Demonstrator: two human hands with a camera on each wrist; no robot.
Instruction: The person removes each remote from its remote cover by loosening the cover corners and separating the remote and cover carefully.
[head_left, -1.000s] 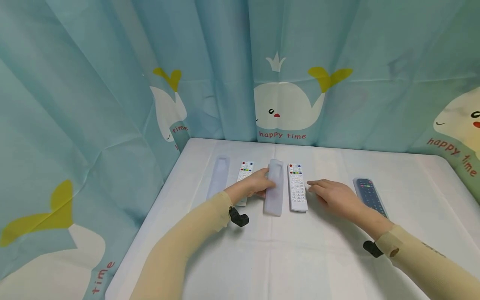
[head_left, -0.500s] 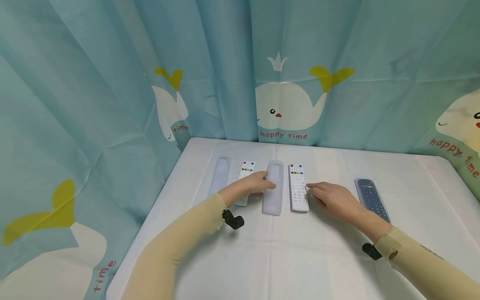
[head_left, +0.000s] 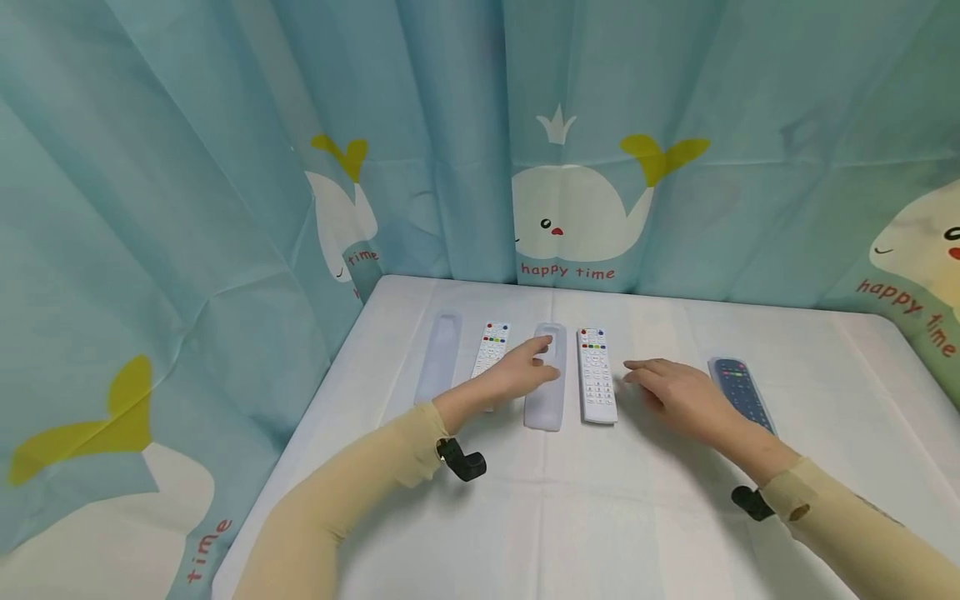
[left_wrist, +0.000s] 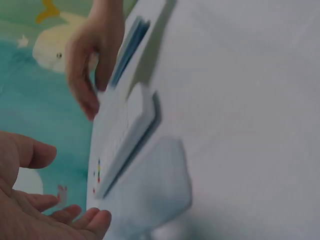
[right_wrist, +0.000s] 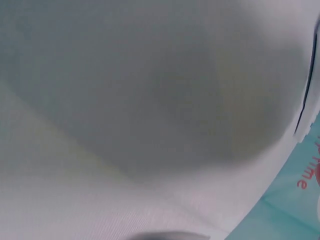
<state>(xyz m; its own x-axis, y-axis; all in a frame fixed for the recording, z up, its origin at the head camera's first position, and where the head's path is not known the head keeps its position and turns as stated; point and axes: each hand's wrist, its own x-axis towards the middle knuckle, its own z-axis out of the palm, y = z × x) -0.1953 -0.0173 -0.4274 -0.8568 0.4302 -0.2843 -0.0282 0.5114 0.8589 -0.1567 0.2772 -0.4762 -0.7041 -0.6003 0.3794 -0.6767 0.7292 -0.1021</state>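
My left hand (head_left: 521, 369) hovers with its fingers spread over a translucent remote cover (head_left: 546, 408) lying on the table. In the left wrist view, a gap shows between the left hand (left_wrist: 40, 200) and that cover (left_wrist: 155, 190). Just right of the cover lies a white remote control (head_left: 597, 379) with coloured buttons. Beyond its right side is my right hand (head_left: 678, 396), fingers loosely bent and holding nothing. A second white remote (head_left: 491, 348) is partly hidden by my left hand and wrist.
Another translucent cover (head_left: 438, 358) lies at the far left. To the right, a dark remote (head_left: 738, 387) in a clear cover is partly behind my right hand. A blue whale-print curtain (head_left: 450, 167) hangs along the back and left edges of the white table (head_left: 600, 517).
My left hand has let go of the translucent cover, lifting off it with its fingers spreading. The right hand has drawn slightly rightward from the white remote. The cover now lies flat.
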